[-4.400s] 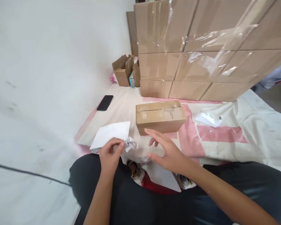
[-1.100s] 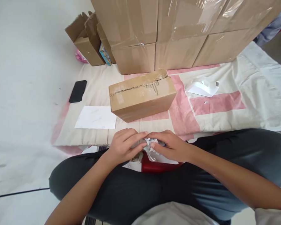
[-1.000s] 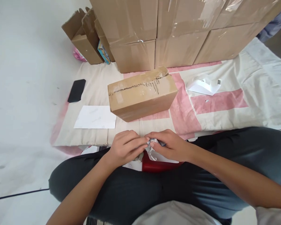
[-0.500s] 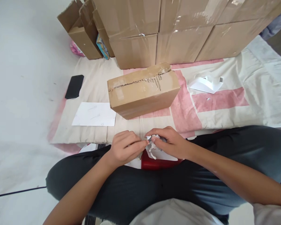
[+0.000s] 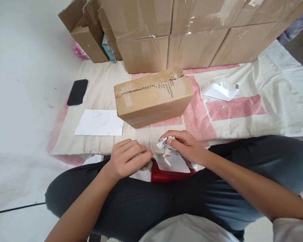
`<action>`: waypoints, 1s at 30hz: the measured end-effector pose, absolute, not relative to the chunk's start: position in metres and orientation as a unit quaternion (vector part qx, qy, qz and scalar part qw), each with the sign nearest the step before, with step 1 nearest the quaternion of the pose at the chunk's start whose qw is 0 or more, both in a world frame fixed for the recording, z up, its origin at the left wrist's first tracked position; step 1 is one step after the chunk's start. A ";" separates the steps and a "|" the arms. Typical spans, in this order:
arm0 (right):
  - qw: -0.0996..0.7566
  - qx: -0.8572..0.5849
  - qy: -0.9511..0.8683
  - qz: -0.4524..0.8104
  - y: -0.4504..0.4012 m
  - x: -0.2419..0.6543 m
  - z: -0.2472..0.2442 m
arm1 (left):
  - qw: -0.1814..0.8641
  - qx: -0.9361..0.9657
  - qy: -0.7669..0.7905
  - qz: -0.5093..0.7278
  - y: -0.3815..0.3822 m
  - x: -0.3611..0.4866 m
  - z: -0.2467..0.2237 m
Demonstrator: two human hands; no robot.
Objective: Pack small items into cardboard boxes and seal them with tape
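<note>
My right hand [image 5: 185,146] pinches a crumpled bundle of torn paper [image 5: 163,144], white with dark print, between thumb and fingers. Under it, loose scraps lie over a white sheet [image 5: 176,164] and a red object [image 5: 159,174], low between my legs. Left of the bundle is my left hand [image 5: 128,158], palm down, fingers bent and thumb stretched out apart from them. Nothing shows in it, though its fingertips are slightly blurred. Just beyond both hands, a brown cardboard box [image 5: 151,97] with a ragged taped seam on top rests on the pink-and-cream cloth [image 5: 199,117].
Large taped cartons [image 5: 192,47] are stacked along the back, with an open carton [image 5: 89,43] at their left. A black phone [image 5: 77,92] and a white printed sheet [image 5: 99,122] lie left of the box. A white tape dispenser [image 5: 221,90] sits to the right.
My left hand has come away from the paper and moved left. My right hand has risen slightly with the crumpled paper, and more scraps now show below it.
</note>
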State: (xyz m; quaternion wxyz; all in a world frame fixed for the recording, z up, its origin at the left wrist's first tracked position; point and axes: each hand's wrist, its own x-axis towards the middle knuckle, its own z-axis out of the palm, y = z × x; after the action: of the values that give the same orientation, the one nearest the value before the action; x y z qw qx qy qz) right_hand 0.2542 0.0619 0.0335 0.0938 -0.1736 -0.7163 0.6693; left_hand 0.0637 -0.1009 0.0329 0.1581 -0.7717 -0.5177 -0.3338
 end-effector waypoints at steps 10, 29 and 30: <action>0.090 -0.190 -0.720 0.661 0.058 0.251 0.028 | 0.224 -0.796 -0.478 -0.296 -0.095 0.070 0.032; 0.206 -0.018 -0.950 0.235 -0.025 0.111 0.044 | 0.193 -0.317 -0.644 -0.669 -0.137 -0.026 0.061; 0.192 -0.034 -0.957 0.213 -0.029 0.089 0.045 | 0.176 -0.288 -0.637 -0.693 -0.140 -0.032 0.061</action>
State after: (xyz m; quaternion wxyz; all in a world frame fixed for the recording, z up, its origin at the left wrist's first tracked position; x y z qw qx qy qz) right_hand 0.0892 -0.0290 0.0453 0.1919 -0.0336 -0.9574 0.2130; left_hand -0.0318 -0.1401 0.0608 0.1760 -0.2880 -0.6373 -0.6927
